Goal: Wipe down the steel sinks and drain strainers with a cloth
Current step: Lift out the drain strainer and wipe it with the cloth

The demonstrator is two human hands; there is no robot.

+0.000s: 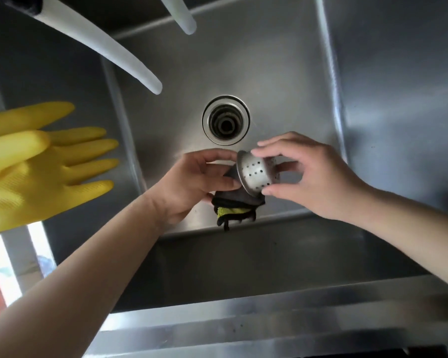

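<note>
From the head camera, the work looks to be in its middle part. The strainer [255, 174] is out of the drain [226, 120] and held over the sink [282, 81], lying on its side with its flat rim towards the left hand. The right hand [313, 174] pinches it between curled fingertips and thumb at the closed end, while the left hand [194, 182] grips a dark cloth [233, 205] (a yellow-green patch shows at its lower fold) bunched against the strainer's rim. So I judge the wiping of this strainer to be in progress, not finished; it must yet go back into the open drain.

The sink floor and walls look dull and smooth with no obvious grime, though whether they were already wiped cannot be told from the sheen alone. A second basin lies to the left past the divider, half covered by yellow rubber gloves [36, 161] hanging in the foreground, so its state and its strainer are hidden.

The inside of the strainer faces away and is unseen. Two pale hoses [119, 51] enter from the top, their upper ends cut off. The near rim of the sink [243, 324] is blurred.
</note>
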